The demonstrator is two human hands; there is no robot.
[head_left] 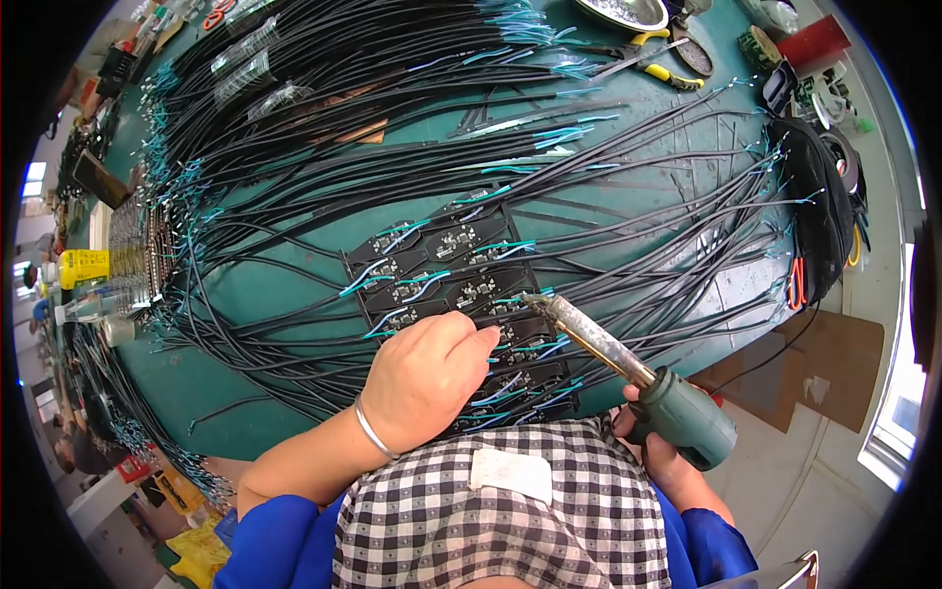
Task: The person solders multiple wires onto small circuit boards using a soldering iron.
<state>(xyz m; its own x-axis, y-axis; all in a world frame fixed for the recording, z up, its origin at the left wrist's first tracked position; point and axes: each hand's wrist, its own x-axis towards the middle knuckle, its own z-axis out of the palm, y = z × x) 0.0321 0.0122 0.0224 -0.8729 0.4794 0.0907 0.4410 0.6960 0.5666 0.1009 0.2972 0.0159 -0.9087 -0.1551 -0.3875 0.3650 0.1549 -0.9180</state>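
My right hand (659,447) grips the green handle of a large soldering iron (601,339). The iron's metal barrel slants up and left, and its tip is at the small circuit boards (478,292) in a black panel. Close to that tip my left hand (432,378) is closed, thumb and forefinger pressed together over the boards. Whatever it pinches is hidden behind the fingers. Teal and blue wire ends lie across the boards, joined to black cables (638,240) that fan out on both sides.
Thick bundles of black cables (343,108) cover the far left of the green table (231,432). Yellow-handled pliers (672,77) and a metal dish (628,12) lie at the back. To the right are a black pouch (819,211) and orange-handled scissors (797,285). A yellow bottle (83,267) stands at left.
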